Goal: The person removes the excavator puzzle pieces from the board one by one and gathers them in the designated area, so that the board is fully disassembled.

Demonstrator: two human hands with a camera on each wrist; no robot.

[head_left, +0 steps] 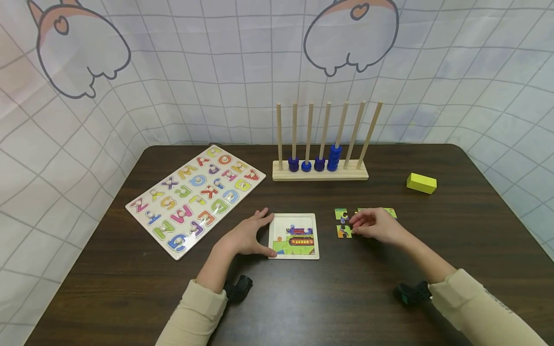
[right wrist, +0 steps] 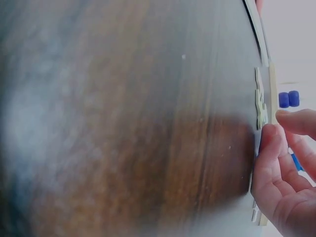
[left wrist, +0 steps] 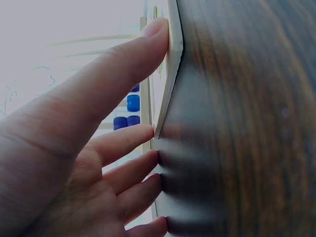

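Note:
A square wooden jigsaw tray (head_left: 296,257) lies on the table, its lower part filled with pieces picturing a purple and red tracked vehicle on green. My left hand (head_left: 248,235) braces its left side. The thumb touches the near corner and the index finger the far corner, while the other fingertips rest on the table in the left wrist view. My right hand (head_left: 381,226) is low over the loose pieces, fingers loosely bent, no piece visible between them. Beside its fingertips lie a green and orange piece (head_left: 344,232) and another green piece (head_left: 340,212). More pieces (head_left: 391,212) are partly hidden behind this hand.
A white alphabet peg board (head_left: 175,252) lies slanted at the left. At the back stands a wooden peg rack (head_left: 320,176) with upright rods and blue beads. A yellow block (head_left: 421,183) sits at the back right. A patterned cloth hangs behind the table.

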